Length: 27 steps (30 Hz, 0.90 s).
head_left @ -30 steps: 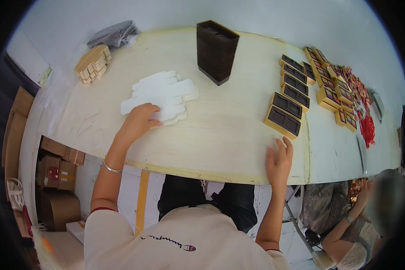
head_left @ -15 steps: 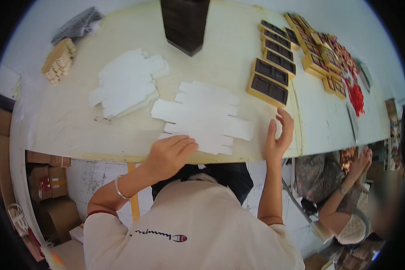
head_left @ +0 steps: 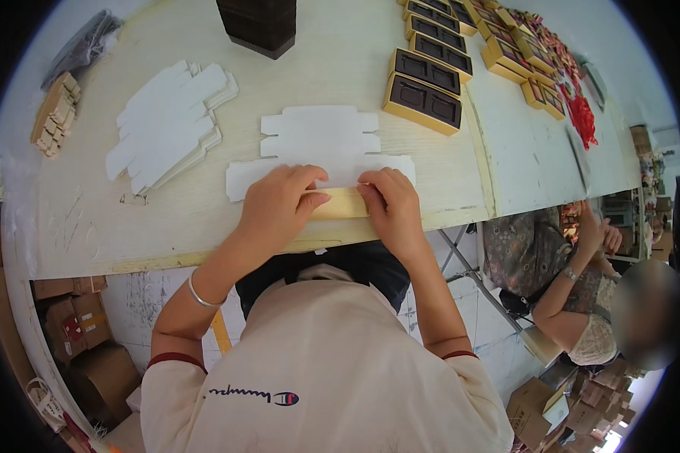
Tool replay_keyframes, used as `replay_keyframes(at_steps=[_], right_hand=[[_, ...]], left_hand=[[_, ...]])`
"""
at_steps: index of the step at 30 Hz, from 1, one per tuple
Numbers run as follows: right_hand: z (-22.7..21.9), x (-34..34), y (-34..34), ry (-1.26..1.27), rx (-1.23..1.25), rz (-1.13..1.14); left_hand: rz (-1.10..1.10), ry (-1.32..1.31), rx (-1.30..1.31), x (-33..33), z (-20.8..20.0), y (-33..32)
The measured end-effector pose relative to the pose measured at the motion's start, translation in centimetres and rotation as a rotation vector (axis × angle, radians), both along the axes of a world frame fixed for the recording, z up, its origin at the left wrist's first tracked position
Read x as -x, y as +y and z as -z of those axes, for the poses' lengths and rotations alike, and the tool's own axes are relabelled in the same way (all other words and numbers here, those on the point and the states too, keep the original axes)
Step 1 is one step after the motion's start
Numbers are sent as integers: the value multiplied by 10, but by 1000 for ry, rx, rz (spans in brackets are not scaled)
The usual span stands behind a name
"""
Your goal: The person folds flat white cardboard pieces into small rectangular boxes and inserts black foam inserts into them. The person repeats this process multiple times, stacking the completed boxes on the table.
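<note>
1. Card blank [head_left: 317,136]: white, die-cut, at the centre of the frame, most of it lying flat on the table [head_left: 317,79] near its front edge
2. Near flap [head_left: 338,204]: gold-faced, raised toward the wearer; the step appears to be folding it along its crease, best done with equal pressure from both sides, so the line runs straight and the thin card does not buckle
3. Left hand [head_left: 278,204]: nearly closed in a pinch on the flap's left part, thumb on the gold face, fingers curled beyond it
4. Right hand [head_left: 394,210]: a similar pinch on the flap's right part, fingers bent, wrist low
5. Forearms [head_left: 437,302]: converging from the lower left and lower right, elbows spread; this near-symmetry should help keep the fold even
6. Stack of white blanks [head_left: 162,124]: left of centre, well apart from both hands
</note>
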State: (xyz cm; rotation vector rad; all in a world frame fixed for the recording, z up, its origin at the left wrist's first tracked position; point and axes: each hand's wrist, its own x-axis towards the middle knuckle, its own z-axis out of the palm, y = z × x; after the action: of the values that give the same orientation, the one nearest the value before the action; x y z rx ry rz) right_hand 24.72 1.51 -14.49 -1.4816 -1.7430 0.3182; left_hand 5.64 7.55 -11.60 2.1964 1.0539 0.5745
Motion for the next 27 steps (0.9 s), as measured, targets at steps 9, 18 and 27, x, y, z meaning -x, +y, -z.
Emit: replay_keyframes(at_steps=[9,18,27], right_hand=[[-10,7,-14,-331,-175,-179],[-18,7,11,-629,-6,-314],[-29,26,33,154,519,-271]], left_hand=[[174,35,-530,28,22,-19],[302,182,-565,22,26,8],[-29,174,-430,22,2,9]])
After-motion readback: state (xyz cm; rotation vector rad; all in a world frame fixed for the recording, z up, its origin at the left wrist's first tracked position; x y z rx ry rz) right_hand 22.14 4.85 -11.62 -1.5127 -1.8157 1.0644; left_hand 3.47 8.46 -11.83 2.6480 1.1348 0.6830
